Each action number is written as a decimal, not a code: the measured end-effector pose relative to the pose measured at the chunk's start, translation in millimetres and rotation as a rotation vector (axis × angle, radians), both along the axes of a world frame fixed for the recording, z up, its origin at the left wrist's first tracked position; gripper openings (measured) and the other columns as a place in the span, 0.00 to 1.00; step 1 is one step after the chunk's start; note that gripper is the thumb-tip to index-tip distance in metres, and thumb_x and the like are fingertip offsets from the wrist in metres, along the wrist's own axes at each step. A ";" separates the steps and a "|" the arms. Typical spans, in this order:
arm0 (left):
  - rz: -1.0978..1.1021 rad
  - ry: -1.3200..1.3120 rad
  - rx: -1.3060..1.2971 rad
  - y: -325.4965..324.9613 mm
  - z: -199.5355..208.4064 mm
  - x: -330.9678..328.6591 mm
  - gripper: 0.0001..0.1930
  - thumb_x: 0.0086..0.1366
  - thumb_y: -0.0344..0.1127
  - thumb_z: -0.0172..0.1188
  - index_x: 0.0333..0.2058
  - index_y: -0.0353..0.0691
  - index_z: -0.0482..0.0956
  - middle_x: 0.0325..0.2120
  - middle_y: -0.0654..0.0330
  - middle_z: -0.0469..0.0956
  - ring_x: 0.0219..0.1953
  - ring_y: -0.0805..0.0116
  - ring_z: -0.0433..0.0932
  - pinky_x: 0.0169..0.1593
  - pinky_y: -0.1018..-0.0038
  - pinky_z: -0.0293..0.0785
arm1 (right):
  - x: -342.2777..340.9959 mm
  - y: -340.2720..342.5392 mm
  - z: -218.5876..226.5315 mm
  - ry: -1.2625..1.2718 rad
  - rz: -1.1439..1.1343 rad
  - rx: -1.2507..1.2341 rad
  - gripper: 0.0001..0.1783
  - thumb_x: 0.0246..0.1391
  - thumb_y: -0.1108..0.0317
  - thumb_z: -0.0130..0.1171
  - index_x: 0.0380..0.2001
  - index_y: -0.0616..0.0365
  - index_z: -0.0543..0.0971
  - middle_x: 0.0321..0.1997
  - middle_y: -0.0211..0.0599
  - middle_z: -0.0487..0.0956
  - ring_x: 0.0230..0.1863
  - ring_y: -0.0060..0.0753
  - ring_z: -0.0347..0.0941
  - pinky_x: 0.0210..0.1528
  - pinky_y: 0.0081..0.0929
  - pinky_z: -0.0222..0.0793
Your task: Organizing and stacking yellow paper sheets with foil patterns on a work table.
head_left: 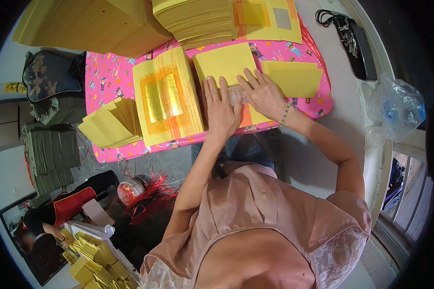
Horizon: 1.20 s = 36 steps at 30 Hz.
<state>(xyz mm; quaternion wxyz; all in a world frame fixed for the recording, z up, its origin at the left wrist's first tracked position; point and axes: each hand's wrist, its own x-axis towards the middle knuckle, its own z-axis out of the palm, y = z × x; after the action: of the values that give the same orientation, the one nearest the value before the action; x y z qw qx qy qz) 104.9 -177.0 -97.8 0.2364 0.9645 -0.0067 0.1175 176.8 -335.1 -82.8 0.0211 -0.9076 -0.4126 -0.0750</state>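
My left hand (220,107) and my right hand (260,91) lie side by side, fingers flat and spread, pressing down on a yellow paper sheet (226,61) on a pink patterned table (111,77). A clear plastic-looking piece (237,95) shows between the two hands, and an orange edge (246,117) sticks out below them. A green bead bracelet (285,114) circles my right wrist. Just left of my left hand stands a thick stack of yellow paper with a gold foil square (165,98).
Folded yellow sheets fan out at the table's left edge (113,123). Loose yellow sheets (294,77) lie to the right, tall stacks (197,19) at the back. A clear plastic bag with bottles (395,108), a black pouch (354,41) and more folded papers (94,262) surround me.
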 end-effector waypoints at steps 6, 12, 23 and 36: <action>0.003 0.001 -0.025 0.4 -0.6 -1.3 0.38 0.66 0.44 0.54 0.65 0.23 0.52 0.66 0.25 0.41 0.69 0.28 0.39 0.71 0.49 0.40 | 15.4 2.5 13.4 -0.082 0.077 -0.081 0.27 0.52 0.63 0.58 0.56 0.59 0.72 0.54 0.47 0.75 0.50 0.46 0.74 0.56 0.38 0.67; -0.028 -0.113 -0.188 -5.9 28.0 -10.8 0.31 0.64 0.37 0.56 0.61 0.26 0.60 0.61 0.29 0.55 0.63 0.35 0.56 0.66 0.52 0.54 | 36.1 5.5 12.2 -0.109 0.083 -0.002 0.20 0.52 0.60 0.59 0.47 0.57 0.76 0.31 0.35 0.77 0.30 0.34 0.78 0.48 0.32 0.68; 0.412 0.156 -1.953 -1.7 29.1 41.1 0.20 0.69 0.46 0.57 0.49 0.36 0.67 0.46 0.54 0.72 0.45 0.63 0.76 0.48 0.66 0.77 | 54.1 3.4 12.9 -0.330 0.261 0.155 0.15 0.53 0.62 0.60 0.42 0.56 0.78 0.24 0.30 0.75 0.28 0.32 0.75 0.53 0.35 0.67; -0.133 -0.174 -1.847 -58.6 102.3 5.9 0.11 0.70 0.34 0.54 0.48 0.39 0.74 0.45 0.58 0.78 0.47 0.63 0.79 0.51 0.63 0.79 | 17.2 -51.2 115.7 0.374 -0.244 1.072 0.30 0.62 0.59 0.57 0.61 0.64 0.64 0.51 0.45 0.78 0.53 0.35 0.74 0.54 0.33 0.68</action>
<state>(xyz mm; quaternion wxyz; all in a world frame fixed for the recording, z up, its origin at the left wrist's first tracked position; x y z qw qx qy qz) 110.8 -235.6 4.5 0.9153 0.3792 0.0166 0.1345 194.0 -386.3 32.8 0.5416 -0.8089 -0.1985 -0.1137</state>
